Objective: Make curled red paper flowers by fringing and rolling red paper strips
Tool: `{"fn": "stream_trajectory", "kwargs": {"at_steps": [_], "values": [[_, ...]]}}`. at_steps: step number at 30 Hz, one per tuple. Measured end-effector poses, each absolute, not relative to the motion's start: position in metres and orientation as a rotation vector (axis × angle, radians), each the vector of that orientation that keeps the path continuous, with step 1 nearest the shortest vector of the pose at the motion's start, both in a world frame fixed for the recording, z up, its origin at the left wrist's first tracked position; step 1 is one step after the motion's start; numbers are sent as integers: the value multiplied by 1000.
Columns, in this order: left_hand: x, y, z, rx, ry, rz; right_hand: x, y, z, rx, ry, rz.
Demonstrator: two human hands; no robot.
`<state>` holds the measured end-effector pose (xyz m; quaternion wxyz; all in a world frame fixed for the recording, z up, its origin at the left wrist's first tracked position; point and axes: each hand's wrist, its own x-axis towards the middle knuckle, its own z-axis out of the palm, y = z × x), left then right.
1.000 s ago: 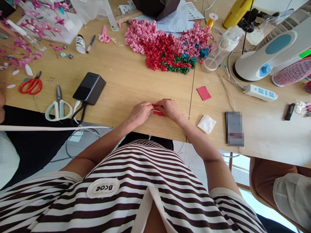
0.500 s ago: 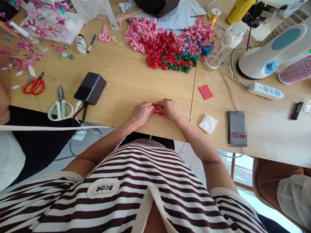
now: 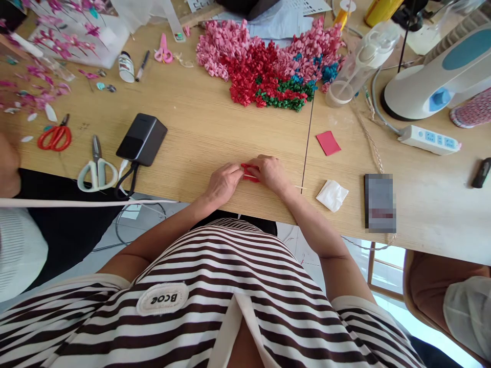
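Both hands meet over the wooden table near its front edge. My left hand (image 3: 225, 181) pinches the left end of a small red piece (image 3: 251, 178). From the other side my right hand (image 3: 270, 173) has its fingers closed on the same piece, partly covering it. A thin pale stick (image 3: 301, 187) shows to the right of my right wrist, and a pale strip crosses the red piece between the hands. Right of the hands lie a flat red square (image 3: 328, 143) and a crumpled white tissue (image 3: 332, 196).
Beyond the hands is a pile of pink, red and green flowers (image 3: 264, 66). A black power bank (image 3: 141, 139), white-handled scissors (image 3: 97, 171) and red scissors (image 3: 56, 137) are left. A phone (image 3: 379, 203) and power strip (image 3: 429, 139) are right. People sit on both sides.
The view has shifted slightly, so objects on the right appear farther right. Both hands stay on the red piece; the left fingers appear slightly farther from the right ones.
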<state>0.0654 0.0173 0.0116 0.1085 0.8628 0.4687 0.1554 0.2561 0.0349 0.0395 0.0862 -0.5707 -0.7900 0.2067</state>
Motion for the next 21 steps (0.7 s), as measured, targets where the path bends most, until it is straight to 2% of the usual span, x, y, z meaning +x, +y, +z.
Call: {"fn": "stream_trajectory", "kwargs": {"at_steps": [6, 21], "values": [[66, 16, 12, 2551, 1391, 495, 262, 35, 38, -1568, -2329, 691], [66, 14, 10, 2572, 1403, 500, 257, 31, 49, -1681, -2472, 621]]}}
